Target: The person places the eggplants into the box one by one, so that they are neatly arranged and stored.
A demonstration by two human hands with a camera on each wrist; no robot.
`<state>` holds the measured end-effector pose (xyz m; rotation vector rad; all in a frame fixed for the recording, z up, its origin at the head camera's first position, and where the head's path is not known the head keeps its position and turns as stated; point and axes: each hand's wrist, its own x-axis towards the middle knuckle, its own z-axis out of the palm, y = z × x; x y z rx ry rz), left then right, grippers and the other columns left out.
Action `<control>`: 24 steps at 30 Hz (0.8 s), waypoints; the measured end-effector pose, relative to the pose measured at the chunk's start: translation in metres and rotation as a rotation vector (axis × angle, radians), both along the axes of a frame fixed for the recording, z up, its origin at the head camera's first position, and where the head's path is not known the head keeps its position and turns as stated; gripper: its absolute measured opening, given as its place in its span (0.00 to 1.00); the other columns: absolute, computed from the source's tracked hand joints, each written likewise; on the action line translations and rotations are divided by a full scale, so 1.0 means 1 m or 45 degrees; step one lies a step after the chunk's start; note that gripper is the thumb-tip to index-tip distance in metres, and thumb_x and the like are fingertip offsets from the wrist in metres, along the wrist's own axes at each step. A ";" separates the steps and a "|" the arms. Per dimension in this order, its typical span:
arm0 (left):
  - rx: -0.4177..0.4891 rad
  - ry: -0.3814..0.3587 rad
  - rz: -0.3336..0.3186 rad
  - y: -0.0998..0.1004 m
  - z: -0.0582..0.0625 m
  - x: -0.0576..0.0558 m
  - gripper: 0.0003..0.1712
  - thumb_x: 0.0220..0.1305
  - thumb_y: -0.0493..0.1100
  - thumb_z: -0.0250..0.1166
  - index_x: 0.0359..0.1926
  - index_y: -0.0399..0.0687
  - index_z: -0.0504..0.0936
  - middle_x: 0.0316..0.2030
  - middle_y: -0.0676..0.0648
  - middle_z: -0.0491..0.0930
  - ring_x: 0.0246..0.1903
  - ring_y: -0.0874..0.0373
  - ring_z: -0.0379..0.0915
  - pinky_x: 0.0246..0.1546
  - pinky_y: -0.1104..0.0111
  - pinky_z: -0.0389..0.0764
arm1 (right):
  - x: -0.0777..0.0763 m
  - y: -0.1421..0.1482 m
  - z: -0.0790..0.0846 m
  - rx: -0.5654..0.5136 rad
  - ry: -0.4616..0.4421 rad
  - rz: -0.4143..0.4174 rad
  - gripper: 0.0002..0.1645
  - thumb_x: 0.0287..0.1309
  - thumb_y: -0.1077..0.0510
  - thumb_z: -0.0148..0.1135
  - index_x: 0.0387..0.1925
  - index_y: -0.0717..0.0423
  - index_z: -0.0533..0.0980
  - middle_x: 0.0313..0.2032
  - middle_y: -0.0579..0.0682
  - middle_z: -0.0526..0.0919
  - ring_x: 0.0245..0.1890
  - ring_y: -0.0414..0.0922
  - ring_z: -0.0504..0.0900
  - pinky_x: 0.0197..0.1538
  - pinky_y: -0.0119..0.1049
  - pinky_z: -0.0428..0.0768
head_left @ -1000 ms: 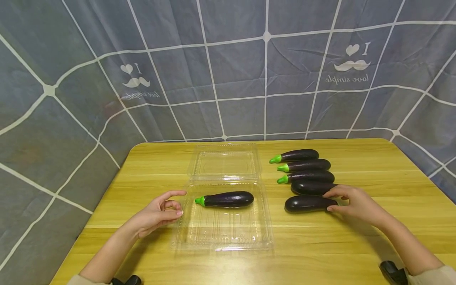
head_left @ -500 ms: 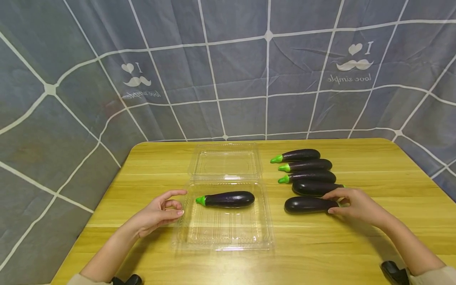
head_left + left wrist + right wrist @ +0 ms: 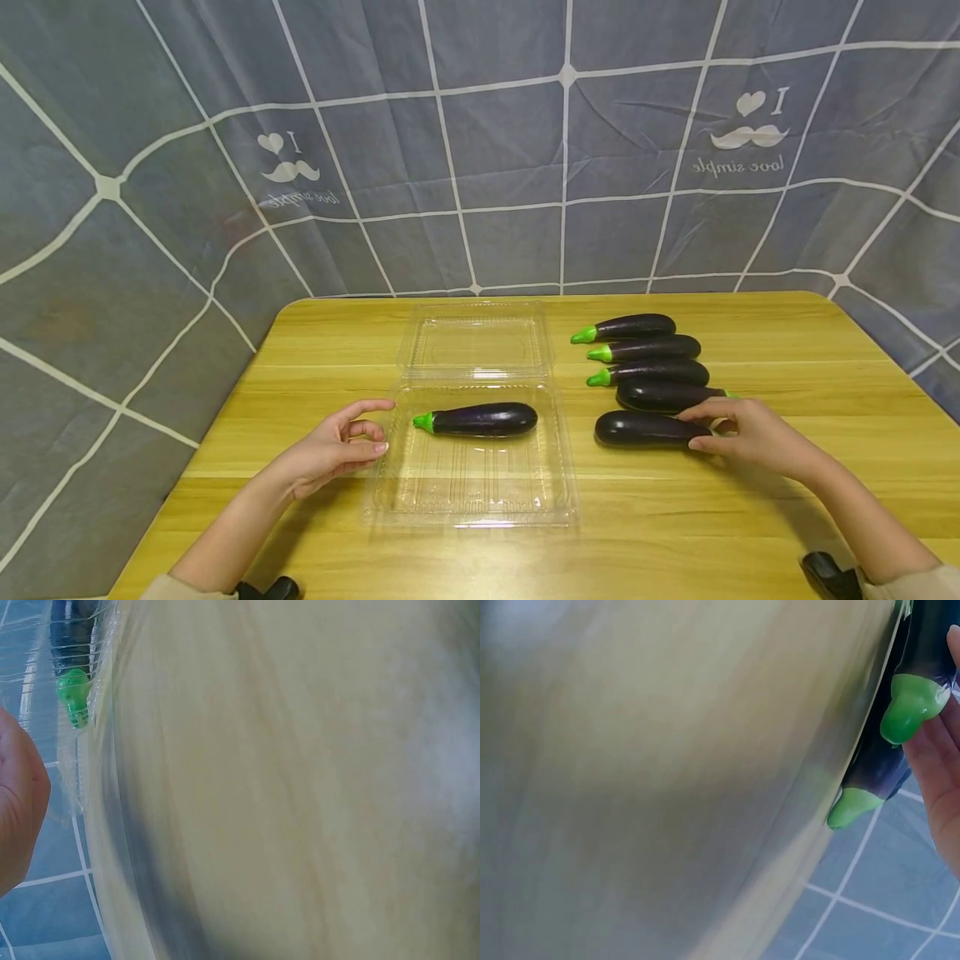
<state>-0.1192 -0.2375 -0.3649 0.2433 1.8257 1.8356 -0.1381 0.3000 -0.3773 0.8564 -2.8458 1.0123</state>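
Observation:
Near the right side of the table, my right hand (image 3: 750,432) pinches the stem end of the nearest dark purple eggplant (image 3: 645,429), whose rounded end points left. Its green stem (image 3: 913,709) shows beside the fingers in the right wrist view; in the head view the hand covers it. Another eggplant (image 3: 667,394) lies just behind, its green tip by my fingers. My left hand (image 3: 337,450) is at the left rim of a clear plastic container (image 3: 472,512), fingers loosely bent; whether they touch the rim I cannot tell. Inside the container lies one eggplant (image 3: 483,420), stem leftward.
The container's clear lid (image 3: 476,342) lies folded back behind its base. At the back right, three more eggplants, the farthest one (image 3: 637,327) included, lie in a row with green stems to the left. A grey checked cloth (image 3: 510,167) hangs behind the wooden table (image 3: 315,342).
The pinched eggplant has shifted slightly left and apart from the one behind it, whose green tip has come into sight. My left hand stays in place.

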 end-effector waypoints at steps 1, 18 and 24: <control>0.000 -0.003 0.004 0.000 0.000 0.000 0.40 0.59 0.35 0.64 0.67 0.35 0.52 0.34 0.52 0.72 0.32 0.63 0.74 0.34 0.74 0.77 | 0.000 0.000 0.000 -0.006 -0.001 0.005 0.16 0.48 0.59 0.70 0.42 0.58 0.81 0.39 0.48 0.82 0.35 0.32 0.75 0.34 0.29 0.78; 0.006 -0.005 -0.001 -0.001 -0.003 -0.002 0.39 0.59 0.35 0.64 0.67 0.36 0.53 0.34 0.52 0.72 0.32 0.62 0.74 0.34 0.73 0.76 | -0.001 -0.010 0.018 -0.043 0.028 0.081 0.18 0.50 0.62 0.68 0.45 0.58 0.80 0.41 0.42 0.82 0.39 0.30 0.77 0.36 0.27 0.78; -0.010 -0.012 0.002 -0.001 -0.002 -0.002 0.38 0.59 0.35 0.64 0.66 0.38 0.54 0.35 0.51 0.72 0.32 0.62 0.74 0.33 0.74 0.76 | -0.001 -0.017 0.024 -0.034 0.038 0.112 0.18 0.51 0.60 0.68 0.46 0.56 0.80 0.38 0.40 0.80 0.35 0.32 0.77 0.36 0.26 0.78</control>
